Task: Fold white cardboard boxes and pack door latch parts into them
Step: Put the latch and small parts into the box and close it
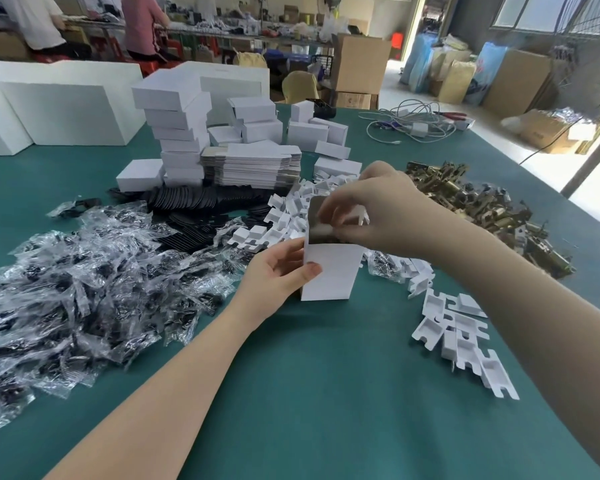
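A white cardboard box (329,273) stands upright on the green worktop (326,393), long axis vertical, open end up. The left hand (278,273) grips its side, thumb across the front; the right hand (378,209), arched above, pinches the top flap.

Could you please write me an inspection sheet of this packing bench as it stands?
Surface: green table, mostly covered at the far half.
Job's things: open box upright at centre; brass latches heaped right; bagged screws heaped left; black plates behind them; white inserts scattered right; flat blanks stacked; folded boxes stacked behind.
Clutter: large white cartons far left.
Grippers: left hand holds the box's side; right hand pinches something at its open top, what exactly cannot be told.
Cables: white cords tangled at far right of the table.
Surroundings: brown cartons, two people at a far bench.
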{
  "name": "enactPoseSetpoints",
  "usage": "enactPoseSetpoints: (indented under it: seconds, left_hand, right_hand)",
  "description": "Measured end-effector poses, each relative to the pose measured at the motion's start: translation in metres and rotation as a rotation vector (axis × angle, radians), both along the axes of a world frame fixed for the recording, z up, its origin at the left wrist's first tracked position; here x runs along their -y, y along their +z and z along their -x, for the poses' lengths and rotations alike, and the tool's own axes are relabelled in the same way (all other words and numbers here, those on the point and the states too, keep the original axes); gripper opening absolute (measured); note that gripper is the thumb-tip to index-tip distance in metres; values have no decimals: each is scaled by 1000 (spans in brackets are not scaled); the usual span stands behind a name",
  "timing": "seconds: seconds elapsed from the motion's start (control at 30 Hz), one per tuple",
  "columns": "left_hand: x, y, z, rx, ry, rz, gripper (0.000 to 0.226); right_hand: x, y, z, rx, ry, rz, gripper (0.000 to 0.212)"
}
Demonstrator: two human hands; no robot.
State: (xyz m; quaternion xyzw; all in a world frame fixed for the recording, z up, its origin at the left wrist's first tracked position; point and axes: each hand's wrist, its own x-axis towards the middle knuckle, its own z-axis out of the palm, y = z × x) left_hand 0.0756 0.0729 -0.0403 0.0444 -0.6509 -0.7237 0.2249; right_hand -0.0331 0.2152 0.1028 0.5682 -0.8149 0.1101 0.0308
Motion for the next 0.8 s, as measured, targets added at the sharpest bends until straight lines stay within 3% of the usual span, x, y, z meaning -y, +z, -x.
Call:
enactPoseSetpoints:
  seconds: [0.1, 0.17, 0.2, 0.23, 0.3, 0.37, 0.53, 0.6, 0.7, 0.8]
  left_hand:
    - [1, -1, 0, 3, 1, 5, 43]
    - [1, 0, 0, 8, 5, 10, 43]
    - [1, 0, 0, 10, 7, 16, 42]
    - [1, 0, 0, 14, 9, 24, 41]
    - [1, -1, 0, 22, 18, 44, 38]
    - [1, -1, 1, 22, 25, 57, 36]
    - [2, -3, 1, 27, 33, 41, 37]
    - [1, -3, 1, 31, 32, 33, 37]
    - [0, -2, 1, 31, 34, 27, 37]
    - [1, -3, 2, 41, 36, 32, 37]
  right_hand:
    - [-8, 3, 6, 198, -72, 328, 26]
    - [-19, -3, 21, 224, -218, 568, 22]
    - [-26, -8, 31, 178, -312, 535, 23]
    - [-33, -15, 41, 121, -393, 364, 27]
    - [-45, -35, 53, 81, -471, -173, 40]
    - [-55, -55, 56, 87, -434, -476, 46]
    - [-68, -75, 66, -34, -341, -494, 21]
    - [-72, -76, 72, 49, -362, -382, 16]
    - [-75, -74, 73, 265, -451, -4, 14]
    - [-71, -62, 55, 748, -477, 463, 29]
